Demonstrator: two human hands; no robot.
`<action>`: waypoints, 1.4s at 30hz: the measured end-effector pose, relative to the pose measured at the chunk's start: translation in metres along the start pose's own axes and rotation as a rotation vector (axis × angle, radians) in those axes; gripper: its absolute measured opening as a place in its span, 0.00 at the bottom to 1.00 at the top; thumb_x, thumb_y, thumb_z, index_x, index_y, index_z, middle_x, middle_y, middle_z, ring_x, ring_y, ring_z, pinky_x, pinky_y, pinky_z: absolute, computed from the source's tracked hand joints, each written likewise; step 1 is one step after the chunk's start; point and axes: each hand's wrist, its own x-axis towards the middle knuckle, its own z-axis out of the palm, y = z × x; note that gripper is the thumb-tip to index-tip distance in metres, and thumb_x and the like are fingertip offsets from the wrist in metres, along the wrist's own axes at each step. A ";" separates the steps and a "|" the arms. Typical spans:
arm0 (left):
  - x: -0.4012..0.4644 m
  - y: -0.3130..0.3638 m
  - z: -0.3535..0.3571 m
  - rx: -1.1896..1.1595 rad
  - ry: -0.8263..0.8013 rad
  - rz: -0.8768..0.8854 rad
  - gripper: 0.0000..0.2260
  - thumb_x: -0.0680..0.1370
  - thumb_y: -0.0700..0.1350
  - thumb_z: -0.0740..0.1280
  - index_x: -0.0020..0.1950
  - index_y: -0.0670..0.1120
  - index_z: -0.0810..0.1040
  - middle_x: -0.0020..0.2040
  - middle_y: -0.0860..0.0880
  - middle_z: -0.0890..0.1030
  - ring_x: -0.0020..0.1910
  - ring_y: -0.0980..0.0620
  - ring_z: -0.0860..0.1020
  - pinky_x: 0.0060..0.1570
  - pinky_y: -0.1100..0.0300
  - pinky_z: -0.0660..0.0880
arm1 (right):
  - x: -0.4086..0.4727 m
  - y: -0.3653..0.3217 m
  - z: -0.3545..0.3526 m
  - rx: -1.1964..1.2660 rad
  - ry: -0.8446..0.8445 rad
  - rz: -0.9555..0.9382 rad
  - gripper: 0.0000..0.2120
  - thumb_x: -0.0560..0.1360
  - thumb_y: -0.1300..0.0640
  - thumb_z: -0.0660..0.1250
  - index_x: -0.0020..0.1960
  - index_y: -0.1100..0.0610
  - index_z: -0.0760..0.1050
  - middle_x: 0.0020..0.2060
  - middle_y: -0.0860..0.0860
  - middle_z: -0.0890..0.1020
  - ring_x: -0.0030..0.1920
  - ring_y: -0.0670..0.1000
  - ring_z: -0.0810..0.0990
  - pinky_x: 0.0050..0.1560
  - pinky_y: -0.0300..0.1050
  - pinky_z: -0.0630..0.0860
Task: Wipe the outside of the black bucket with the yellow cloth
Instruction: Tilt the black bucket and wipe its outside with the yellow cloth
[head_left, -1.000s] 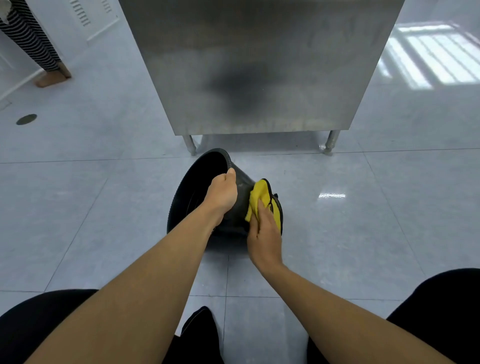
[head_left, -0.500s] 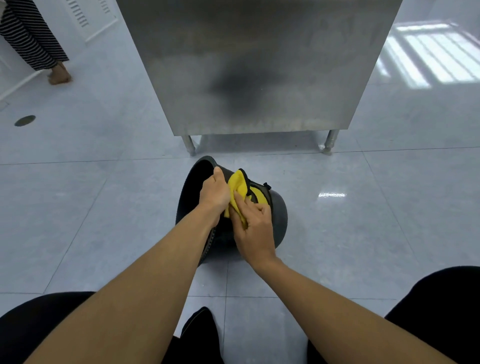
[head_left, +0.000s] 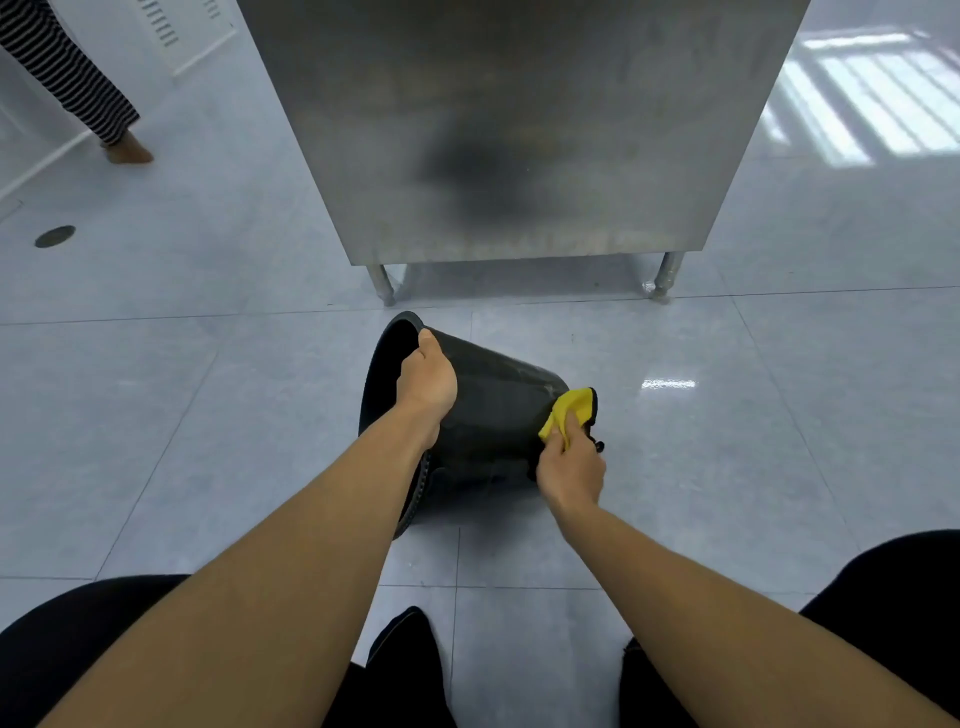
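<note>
Bucket, black and tipped on its side on the tiled floor, lies between the two hands with its open mouth toward the left hand and its base toward the right. The left hand is clamped over the rim at the top of the mouth, thumb on the outer wall, fingers curled inside out of sight. The right hand is closed on the yellow cloth, pinching it between thumb and fingers and pressing it against the edge of the base, just beyond the knuckles. Past both hands stands a stainless steel cabinet on short legs. Far off to the left of the left hand, a person's striped trouser leg shows.
</note>
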 end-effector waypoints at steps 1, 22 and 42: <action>0.001 0.000 0.000 -0.012 -0.011 -0.027 0.31 0.84 0.61 0.43 0.81 0.43 0.58 0.78 0.43 0.65 0.75 0.41 0.65 0.73 0.47 0.62 | -0.005 -0.006 0.002 0.018 0.023 -0.036 0.22 0.84 0.53 0.55 0.77 0.45 0.65 0.61 0.61 0.78 0.61 0.63 0.76 0.60 0.52 0.72; -0.007 -0.004 -0.002 -0.016 -0.218 0.021 0.28 0.83 0.61 0.49 0.53 0.43 0.81 0.49 0.45 0.84 0.50 0.48 0.81 0.58 0.51 0.76 | -0.046 -0.041 0.016 -0.212 0.038 -0.833 0.26 0.82 0.40 0.54 0.79 0.44 0.61 0.63 0.43 0.79 0.55 0.49 0.72 0.46 0.47 0.78; -0.004 -0.003 -0.003 0.032 -0.119 0.023 0.30 0.83 0.63 0.48 0.70 0.44 0.74 0.57 0.45 0.80 0.57 0.46 0.78 0.61 0.51 0.72 | -0.058 -0.047 0.019 -0.065 -0.127 -0.793 0.26 0.82 0.56 0.59 0.80 0.48 0.60 0.75 0.51 0.70 0.79 0.49 0.54 0.71 0.44 0.63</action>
